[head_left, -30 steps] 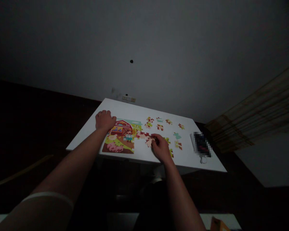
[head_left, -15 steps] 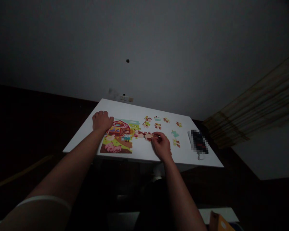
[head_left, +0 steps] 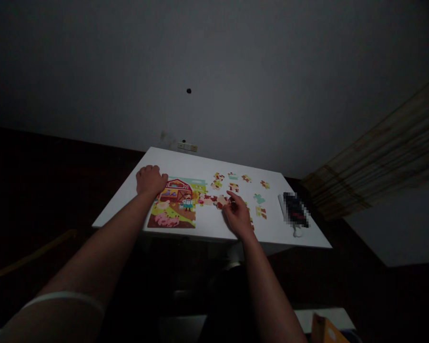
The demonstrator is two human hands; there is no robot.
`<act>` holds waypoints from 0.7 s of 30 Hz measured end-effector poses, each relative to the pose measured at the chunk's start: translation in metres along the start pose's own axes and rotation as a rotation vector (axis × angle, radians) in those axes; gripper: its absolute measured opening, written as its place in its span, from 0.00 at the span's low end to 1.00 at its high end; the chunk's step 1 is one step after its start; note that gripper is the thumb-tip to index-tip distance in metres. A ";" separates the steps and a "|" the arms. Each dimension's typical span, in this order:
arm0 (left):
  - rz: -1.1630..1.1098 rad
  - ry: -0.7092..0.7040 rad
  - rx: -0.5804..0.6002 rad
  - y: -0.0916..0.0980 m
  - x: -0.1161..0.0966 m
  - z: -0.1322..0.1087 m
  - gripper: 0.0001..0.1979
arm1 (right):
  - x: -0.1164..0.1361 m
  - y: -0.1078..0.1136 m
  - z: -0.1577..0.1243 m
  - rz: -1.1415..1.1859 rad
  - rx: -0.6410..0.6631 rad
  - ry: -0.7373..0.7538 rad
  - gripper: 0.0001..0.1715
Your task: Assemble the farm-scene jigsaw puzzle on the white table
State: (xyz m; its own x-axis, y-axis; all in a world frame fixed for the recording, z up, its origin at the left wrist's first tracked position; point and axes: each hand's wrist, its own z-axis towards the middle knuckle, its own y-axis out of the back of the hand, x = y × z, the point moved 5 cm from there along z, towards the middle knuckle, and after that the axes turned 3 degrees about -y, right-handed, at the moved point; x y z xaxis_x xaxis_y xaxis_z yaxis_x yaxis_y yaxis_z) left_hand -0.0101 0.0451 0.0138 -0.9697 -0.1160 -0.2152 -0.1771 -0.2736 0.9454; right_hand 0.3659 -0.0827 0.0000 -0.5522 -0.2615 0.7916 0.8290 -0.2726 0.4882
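Observation:
A partly built farm jigsaw point(head_left: 175, 202) with a red barn and pink pigs lies on a white table point(head_left: 207, 228). My left hand point(head_left: 149, 179) rests with curled fingers on the puzzle's top left corner, pressing it down. My right hand point(head_left: 237, 213) sits just right of the assembled part, index finger stretched out, touching a puzzle piece point(head_left: 221, 202) joined to a short row of pieces at the picture's right edge. Whether the fingers grip that piece I cannot tell.
Several loose puzzle pieces point(head_left: 232, 182) lie scattered across the table's right half. A blurred dark object point(head_left: 293, 210) on a white base lies near the right edge. A wall socket point(head_left: 188, 146) sits behind the table. The room is dark.
My right hand carried a piece up and left from the table's front to the row beside the picture, then extended its index finger. My left hand stayed on the corner.

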 end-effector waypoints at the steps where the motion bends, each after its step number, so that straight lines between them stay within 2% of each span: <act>1: 0.001 0.001 -0.001 -0.001 0.000 0.000 0.27 | 0.001 0.001 0.000 -0.012 -0.006 0.010 0.32; 5: -0.002 -0.002 0.001 -0.001 0.000 0.001 0.28 | 0.001 0.004 0.001 -0.027 -0.047 -0.011 0.27; 11: 0.002 -0.003 0.012 -0.001 0.000 0.001 0.27 | -0.013 0.001 -0.001 0.119 -0.054 -0.200 0.19; 16: 0.006 -0.005 0.001 -0.001 0.000 0.001 0.26 | -0.007 0.003 -0.001 0.092 -0.083 -0.151 0.27; 21: -0.003 0.000 0.003 -0.001 0.001 0.001 0.27 | -0.002 -0.001 0.000 -0.082 -0.029 -0.138 0.15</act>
State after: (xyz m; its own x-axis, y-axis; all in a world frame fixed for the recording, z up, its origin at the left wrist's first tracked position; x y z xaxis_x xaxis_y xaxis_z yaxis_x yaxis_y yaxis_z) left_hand -0.0106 0.0465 0.0126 -0.9691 -0.1152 -0.2182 -0.1806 -0.2713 0.9454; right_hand 0.3660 -0.0822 -0.0023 -0.5989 -0.1081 0.7935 0.7778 -0.3146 0.5442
